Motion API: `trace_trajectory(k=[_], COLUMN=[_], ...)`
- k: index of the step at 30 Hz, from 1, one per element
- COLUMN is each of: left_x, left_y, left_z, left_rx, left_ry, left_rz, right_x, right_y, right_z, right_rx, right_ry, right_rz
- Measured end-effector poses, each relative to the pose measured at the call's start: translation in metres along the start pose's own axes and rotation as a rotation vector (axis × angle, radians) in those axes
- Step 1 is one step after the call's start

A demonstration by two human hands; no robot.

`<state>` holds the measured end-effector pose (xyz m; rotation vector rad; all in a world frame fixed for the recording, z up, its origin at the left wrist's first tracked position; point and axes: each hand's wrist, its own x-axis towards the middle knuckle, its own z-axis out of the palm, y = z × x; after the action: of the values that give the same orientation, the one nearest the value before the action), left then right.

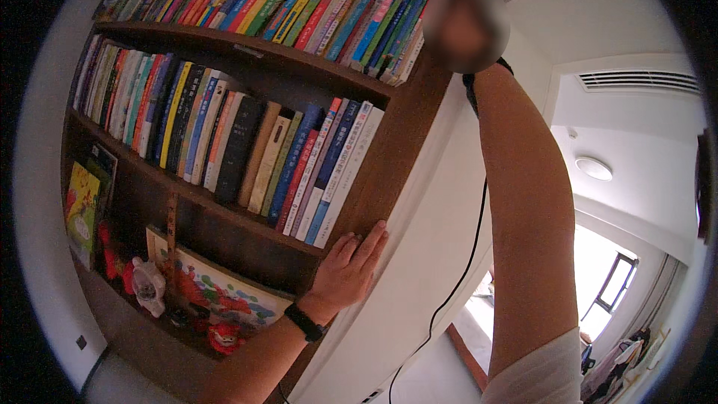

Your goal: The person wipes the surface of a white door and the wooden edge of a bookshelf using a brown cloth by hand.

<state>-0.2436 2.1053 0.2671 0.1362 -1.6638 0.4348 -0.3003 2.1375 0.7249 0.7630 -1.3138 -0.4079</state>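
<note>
My left hand [349,272], with a dark band at its wrist, lies flat against the right upright of a dark wooden bookcase [387,151], just below the middle row of books [350,174]. My right arm reaches up to the bookcase's top right corner, beside the upper row of books [336,22]. A blurred patch covers my right hand [466,28], so its fingers and anything in them are hidden. A black cable [477,230] hangs down from near the right wrist.
On the lower shelf stand a colourful framed picture [224,286], a pale plush toy [148,286], a red figure [224,338] and a yellow picture book [83,202]. A white wall edge [426,202] adjoins the bookcase. Beyond it are a window [611,283] and hanging clothes [631,353].
</note>
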Motion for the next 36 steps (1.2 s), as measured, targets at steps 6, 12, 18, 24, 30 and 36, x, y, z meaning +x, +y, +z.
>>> trace_trajectory(k=[6,12,18,24,30,36], left_x=[-0.003,-0.005,0.003,-0.009,-0.005,-0.008], left_y=[-0.003,-0.008,0.004,0.005,-0.03,-0.045], left_z=[-0.009,-0.004,-0.003,-0.021,-0.046,-0.055], left_rx=[-0.025,-0.026,-0.114,-0.225,-0.151,-0.186], left_ry=[-0.064,-0.088,-0.004,0.051,0.254,0.106], left_rz=[-0.002,-0.042,-0.029,-0.191,-0.506,-0.583], right_x=[0.035,-0.015,-0.072,-0.148,-0.228,-0.328], right_y=[0.013,-0.036,-0.052,-0.12,-0.197,-0.272], right_z=[0.043,-0.019,-0.012,0.006,-0.046,-0.064], right_rx=[-0.189,-0.533,-0.426,0.205,0.751,0.944], right_ry=[0.276,-0.123,0.03,0.304,0.16,-0.022], right_rz=[0.038,-0.153,-0.103,-0.012,0.17,0.157])
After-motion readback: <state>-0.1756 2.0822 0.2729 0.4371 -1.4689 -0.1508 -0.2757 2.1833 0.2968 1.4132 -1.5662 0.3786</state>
